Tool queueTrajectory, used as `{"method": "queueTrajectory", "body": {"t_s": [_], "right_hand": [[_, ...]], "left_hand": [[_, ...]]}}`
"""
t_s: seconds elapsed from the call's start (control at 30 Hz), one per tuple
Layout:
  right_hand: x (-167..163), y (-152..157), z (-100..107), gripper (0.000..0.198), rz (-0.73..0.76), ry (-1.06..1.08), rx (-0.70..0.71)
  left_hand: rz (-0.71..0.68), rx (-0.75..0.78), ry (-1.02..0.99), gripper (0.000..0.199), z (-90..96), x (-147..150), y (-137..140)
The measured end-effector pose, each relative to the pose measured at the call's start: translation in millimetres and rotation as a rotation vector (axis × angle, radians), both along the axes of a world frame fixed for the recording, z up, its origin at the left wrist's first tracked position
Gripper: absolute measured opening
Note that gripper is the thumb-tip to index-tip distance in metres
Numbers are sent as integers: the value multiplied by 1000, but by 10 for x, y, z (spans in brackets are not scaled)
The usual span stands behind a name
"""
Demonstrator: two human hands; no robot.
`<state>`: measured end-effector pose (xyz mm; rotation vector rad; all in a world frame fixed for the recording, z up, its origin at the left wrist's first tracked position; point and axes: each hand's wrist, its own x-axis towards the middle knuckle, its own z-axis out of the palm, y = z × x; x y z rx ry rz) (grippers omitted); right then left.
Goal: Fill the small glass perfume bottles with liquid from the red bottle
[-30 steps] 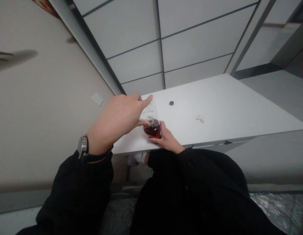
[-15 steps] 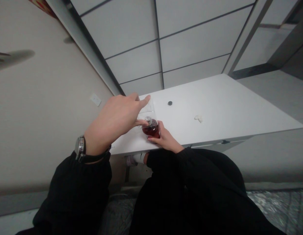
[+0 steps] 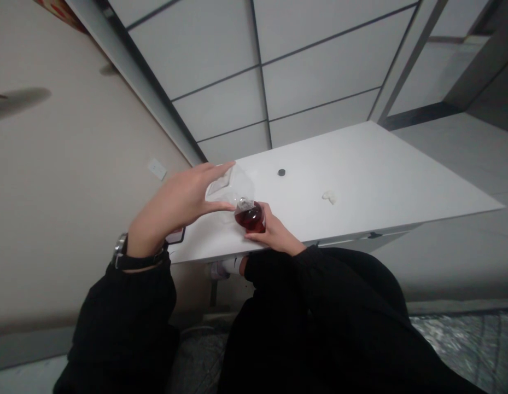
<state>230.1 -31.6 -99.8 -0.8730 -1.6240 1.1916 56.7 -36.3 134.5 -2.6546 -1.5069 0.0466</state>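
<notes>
My left hand (image 3: pixel 177 198), with a watch on its wrist, is curved around a clear, thin-walled container (image 3: pixel 242 181). Its thumb is below and its fingers above. The container looks tilted, with its right end over the mouth of a small bottle (image 3: pixel 250 218); its exact shape is hard to make out. Dark red liquid fills much of the rounded bottle. My right hand (image 3: pixel 275 232) grips the bottle from the right, near the front edge of the white table (image 3: pixel 372 175).
A small dark cap (image 3: pixel 281 172) lies beyond the bottle. Farther right is a crumpled whitish scrap (image 3: pixel 330 197). Part of a phone-like flat object (image 3: pixel 176 236) shows under my left wrist. Panelled doors (image 3: pixel 319 82) stand behind the table, a wall (image 3: pixel 73 191) on the left.
My left hand has drawn back to the left, its thumb leaving the bottle's mouth. The clear container now looks more tilted, and the phone-like object has come into view. My right hand keeps its grip.
</notes>
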Motion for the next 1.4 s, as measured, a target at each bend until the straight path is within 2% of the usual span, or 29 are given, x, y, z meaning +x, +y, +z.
{"method": "queueTrajectory", "body": {"t_s": [0.07,0.17,0.27,0.33,0.4,0.5,0.57,0.63,0.73,0.87,0.97,1.07,1.13,1.23,1.27,1.37,1.4], "right_hand": [[3,3,-4,90,8,2,-4],[3,11,-22,95,16,8,-27],[-3,19,-48,97,10,3,-42],[-8,20,-60,97,5,5,-43],[-12,14,-67,97,-7,13,-38],[-16,-7,-79,96,-29,-12,-42],[-16,-25,-101,94,-40,-44,-52],[-10,-41,-141,93,-59,-61,-60],[5,-53,-210,89,-102,-86,-65],[13,-83,-241,88,-185,-107,-48],[23,-116,-215,88,-204,-109,-17],[62,-151,-201,86,-236,-109,-3],[99,-177,-211,85,-257,-97,3],[155,-206,-234,86,-260,-63,11],[172,-211,-237,86,-254,-52,12],[220,-221,-236,82,-234,-17,8],[238,-223,-234,81,-231,-4,5]], "left_hand": [[50,-66,-208,85,-162,-190,12],[184,-122,-577,85,-507,-433,-94],[318,-154,-993,84,-957,-600,-352],[429,-197,-1169,81,-1305,-674,-585],[545,-201,-1284,78,-1669,-710,-842],[642,-336,-1566,89,-2150,-661,-1203],[664,-447,-1803,97,-2357,-572,-1377],[612,-560,-1959,96,-2456,-490,-1481],[552,-588,-2037,93,-2460,-469,-1544],[555,-527,-1977,98,-2323,-595,-1589],[538,-438,-1789,84,-2102,-691,-1596],[442,-332,-1522,76,-1815,-722,-1487],[392,-212,-1370,75,-1637,-700,-1304],[304,-20,-1187,68,-1421,-617,-851],[269,-22,-1156,68,-1362,-577,-669],[144,-89,-1028,88,-1234,-431,-121],[119,-92,-936,85,-1215,-381,40]]}}
